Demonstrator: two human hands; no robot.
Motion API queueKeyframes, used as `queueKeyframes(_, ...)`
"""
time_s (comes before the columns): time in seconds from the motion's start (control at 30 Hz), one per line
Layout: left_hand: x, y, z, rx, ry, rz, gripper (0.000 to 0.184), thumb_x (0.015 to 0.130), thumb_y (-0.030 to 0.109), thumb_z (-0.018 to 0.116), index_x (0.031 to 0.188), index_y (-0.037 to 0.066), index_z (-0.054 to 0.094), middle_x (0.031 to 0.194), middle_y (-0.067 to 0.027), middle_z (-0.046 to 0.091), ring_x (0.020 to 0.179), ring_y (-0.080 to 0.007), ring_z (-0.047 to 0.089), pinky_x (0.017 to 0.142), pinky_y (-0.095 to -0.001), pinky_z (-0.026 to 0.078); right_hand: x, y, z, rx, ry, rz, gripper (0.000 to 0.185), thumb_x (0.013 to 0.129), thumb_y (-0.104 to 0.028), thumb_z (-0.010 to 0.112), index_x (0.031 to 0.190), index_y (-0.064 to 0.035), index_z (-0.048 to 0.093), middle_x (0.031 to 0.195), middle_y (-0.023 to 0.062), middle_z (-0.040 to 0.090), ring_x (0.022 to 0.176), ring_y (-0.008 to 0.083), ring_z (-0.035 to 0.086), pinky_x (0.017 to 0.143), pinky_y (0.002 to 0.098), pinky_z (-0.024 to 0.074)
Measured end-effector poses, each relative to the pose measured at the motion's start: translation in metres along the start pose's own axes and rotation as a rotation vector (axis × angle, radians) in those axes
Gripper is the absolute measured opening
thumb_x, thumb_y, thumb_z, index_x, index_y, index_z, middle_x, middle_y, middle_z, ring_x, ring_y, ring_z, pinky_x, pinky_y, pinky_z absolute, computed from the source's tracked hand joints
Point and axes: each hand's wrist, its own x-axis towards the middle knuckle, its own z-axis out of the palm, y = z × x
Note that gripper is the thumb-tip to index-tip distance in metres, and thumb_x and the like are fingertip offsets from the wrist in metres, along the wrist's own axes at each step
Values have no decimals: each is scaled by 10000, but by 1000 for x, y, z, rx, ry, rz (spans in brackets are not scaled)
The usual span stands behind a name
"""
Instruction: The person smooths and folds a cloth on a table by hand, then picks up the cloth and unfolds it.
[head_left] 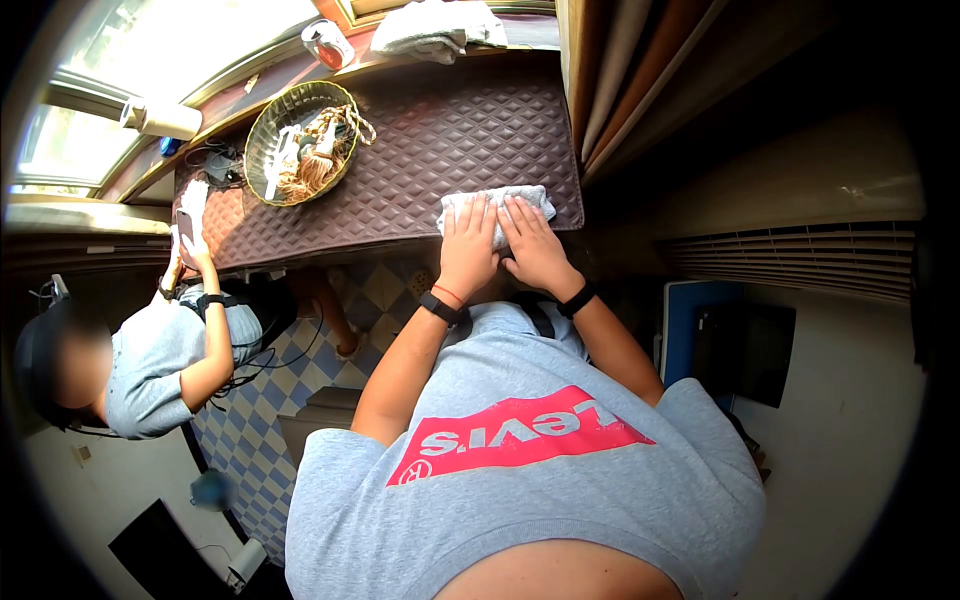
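A folded light grey cloth (541,197) lies near the front right corner of the quilted brown tabletop (450,125). My left hand (468,245) rests flat on its left part, fingers stretched forward. Beside it, my right hand (540,252) is laid flat over the right part, its fingers also straight. Both thumbs point inward near the cloth's front edge. My palms hide much of the cloth.
A round basket (250,160) holding rope and small items stands on the left of the table. Behind are a can (327,45) and a white cloth (440,28) on the sill. At left, another person (185,350) holds a phone (184,224). Curtains (640,80) hang at right.
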Motion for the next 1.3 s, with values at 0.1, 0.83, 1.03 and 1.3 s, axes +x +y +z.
queueKeyframes(0.1,1,0,0,6,-11,-3,855,782,226,746,1552,56,412,1634,-176,366,1520,-356,331,1248,-572,227,1,0,-1,6,5,1,924,803,-269,772,1580,-10,346,1662,225,297,1564,363,247,1272,502,219)
queueKeyframes(0.83,9,2,-1,23,-15,-17,842,775,207,752,1528,14,429,1611,-208,386,1509,-370,345,1239,-594,235,9,5,1,15,75,-36,871,774,-188,757,1549,-11,402,1636,212,349,1549,354,287,1262,494,246)
queueKeyframes(1.03,14,0,-4,11,-27,-21,832,779,210,747,1520,1,431,1605,-217,392,1519,-373,332,1235,-598,241,16,7,4,1,81,-37,879,773,-204,768,1546,-6,401,1631,216,356,1544,358,295,1262,494,245)
queueKeyframes(1.3,26,-12,-8,-17,-58,-25,927,710,285,812,1513,-9,451,1612,-213,401,1529,-353,328,1245,-583,230,32,6,1,12,47,3,883,763,-184,767,1544,6,402,1637,225,355,1551,355,293,1268,495,234)
